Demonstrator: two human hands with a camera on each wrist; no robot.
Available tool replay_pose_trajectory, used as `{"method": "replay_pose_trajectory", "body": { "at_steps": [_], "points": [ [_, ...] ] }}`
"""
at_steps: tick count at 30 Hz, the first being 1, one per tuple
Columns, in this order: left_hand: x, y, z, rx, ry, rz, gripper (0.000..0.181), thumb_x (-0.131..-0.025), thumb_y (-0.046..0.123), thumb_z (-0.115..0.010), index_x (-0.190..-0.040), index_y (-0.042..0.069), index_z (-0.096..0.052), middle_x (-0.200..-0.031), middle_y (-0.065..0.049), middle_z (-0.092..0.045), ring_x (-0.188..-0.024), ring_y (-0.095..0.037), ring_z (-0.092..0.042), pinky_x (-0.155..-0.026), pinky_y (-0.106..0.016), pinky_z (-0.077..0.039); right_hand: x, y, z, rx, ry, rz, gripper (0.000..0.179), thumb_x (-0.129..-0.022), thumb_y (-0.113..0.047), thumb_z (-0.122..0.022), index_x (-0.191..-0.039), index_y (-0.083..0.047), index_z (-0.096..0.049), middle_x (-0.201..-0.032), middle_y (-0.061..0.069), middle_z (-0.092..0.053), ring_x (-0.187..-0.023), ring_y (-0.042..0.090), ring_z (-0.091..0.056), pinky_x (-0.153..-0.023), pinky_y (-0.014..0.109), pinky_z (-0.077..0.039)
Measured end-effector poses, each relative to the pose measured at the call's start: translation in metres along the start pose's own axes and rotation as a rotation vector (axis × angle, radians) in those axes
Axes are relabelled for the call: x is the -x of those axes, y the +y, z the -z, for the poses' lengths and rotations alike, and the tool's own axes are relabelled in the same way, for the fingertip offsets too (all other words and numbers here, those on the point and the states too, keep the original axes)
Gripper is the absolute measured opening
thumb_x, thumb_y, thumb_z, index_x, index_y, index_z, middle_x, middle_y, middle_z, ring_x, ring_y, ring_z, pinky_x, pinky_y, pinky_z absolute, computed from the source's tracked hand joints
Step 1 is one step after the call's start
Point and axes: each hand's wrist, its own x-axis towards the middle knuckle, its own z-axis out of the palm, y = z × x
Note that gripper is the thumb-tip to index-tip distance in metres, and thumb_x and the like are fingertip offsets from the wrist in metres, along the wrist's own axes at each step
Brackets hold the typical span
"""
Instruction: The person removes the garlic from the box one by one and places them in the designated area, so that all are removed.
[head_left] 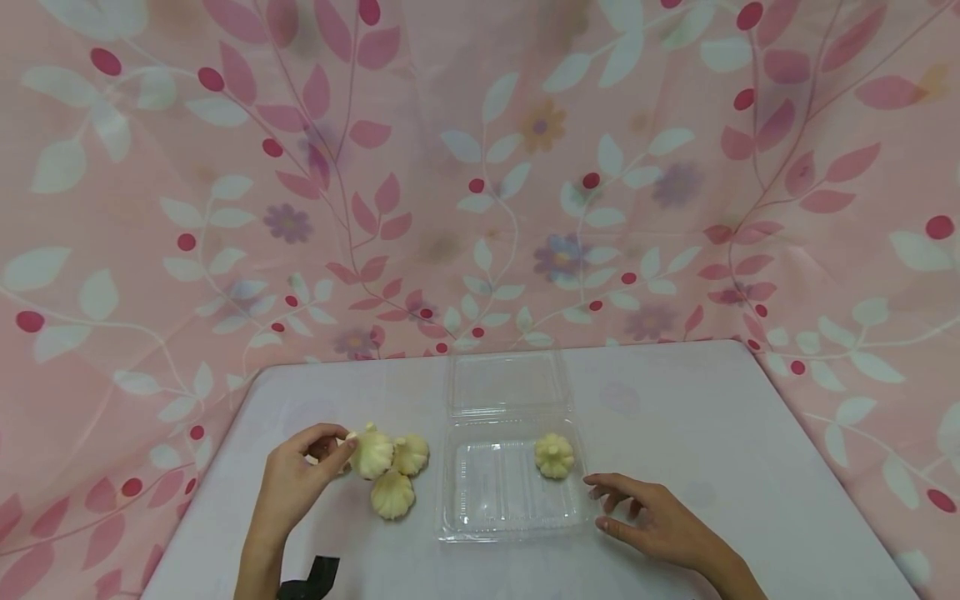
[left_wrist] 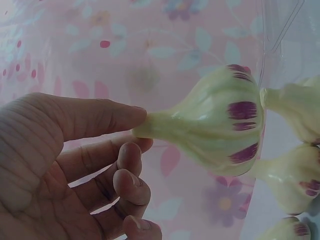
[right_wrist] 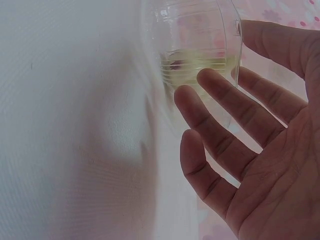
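My left hand (head_left: pixel 300 471) pinches a garlic bulb (left_wrist: pixel 215 120) by its stem between thumb and index finger. The bulb is pale, with purple streaks at its rounded end. Close by on the table are more bulbs, including one garlic bulb (head_left: pixel 411 455) behind and another (head_left: pixel 392 495) in front. A clear plastic box (head_left: pixel 480 533) stands in the middle with its lid (head_left: pixel 510 383) folded back. Inside it, at the right, sits a single garlic bulb (head_left: pixel 554 456). Beside the box's right wall is my right hand (head_left: pixel 660 517), fingers loosely spread and holding nothing.
The white table (head_left: pixel 675 408) ends at the back against a pink floral cloth (head_left: pixel 480 167). A black strap-like piece (head_left: pixel 318 575) lies beside the left forearm at the front.
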Motion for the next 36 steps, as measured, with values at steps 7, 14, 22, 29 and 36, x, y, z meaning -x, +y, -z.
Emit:
{"method": "replay_pose_trajectory", "body": {
  "at_steps": [7, 14, 22, 29, 36],
  "points": [
    [0.001, -0.002, 0.004, -0.023, 0.002, 0.019, 0.01, -0.084, 0.017, -0.08, -0.09, 0.014, -0.073, -0.073, 0.001, -0.059, -0.067, -0.012, -0.056, -0.057, -0.024, -0.045, 0.0, 0.0, 0.0, -0.003, 0.004, 0.011, 0.045, -0.092, -0.024, -0.072, -0.134, -0.014, -0.058, -0.107, -0.003, -0.068, -0.086, 0.007, -0.062, -0.066, 0.03, -0.05],
    [0.003, -0.003, 0.009, -0.064, 0.002, 0.043, 0.011, -0.084, 0.018, -0.08, -0.091, 0.012, -0.073, -0.071, 0.002, -0.059, -0.067, -0.012, -0.057, -0.058, -0.025, -0.044, -0.001, -0.001, -0.001, -0.023, 0.009, 0.013, 0.045, -0.092, -0.022, -0.072, -0.134, -0.014, -0.058, -0.108, -0.001, -0.068, -0.087, 0.009, -0.062, -0.066, 0.03, -0.05],
    [0.004, -0.006, 0.013, -0.089, -0.007, 0.072, 0.013, -0.084, 0.019, -0.08, -0.091, 0.009, -0.073, -0.071, 0.001, -0.059, -0.067, -0.013, -0.056, -0.058, -0.025, -0.044, -0.001, -0.002, 0.0, -0.025, 0.003, 0.006, 0.046, -0.092, -0.023, -0.072, -0.134, -0.014, -0.058, -0.107, -0.001, -0.068, -0.087, 0.008, -0.062, -0.067, 0.03, -0.05],
    [0.005, -0.009, 0.014, -0.097, -0.033, 0.083, 0.015, -0.084, 0.018, -0.079, -0.092, 0.007, -0.073, -0.072, 0.0, -0.059, -0.066, -0.011, -0.055, -0.057, -0.025, -0.044, -0.001, -0.001, 0.0, -0.027, 0.014, 0.041, 0.045, -0.092, -0.022, -0.072, -0.134, -0.017, -0.058, -0.107, -0.001, -0.068, -0.087, 0.009, -0.062, -0.066, 0.03, -0.05],
    [0.007, -0.015, 0.015, -0.102, -0.05, 0.063, 0.017, -0.083, 0.019, -0.08, -0.092, 0.007, -0.073, -0.072, 0.001, -0.058, -0.065, -0.008, -0.053, -0.056, -0.024, -0.043, -0.001, 0.001, 0.0, -0.024, 0.015, 0.039, 0.046, -0.091, -0.02, -0.073, -0.134, -0.016, -0.058, -0.107, -0.001, -0.068, -0.086, 0.008, -0.062, -0.065, 0.03, -0.05]
  ]
}}
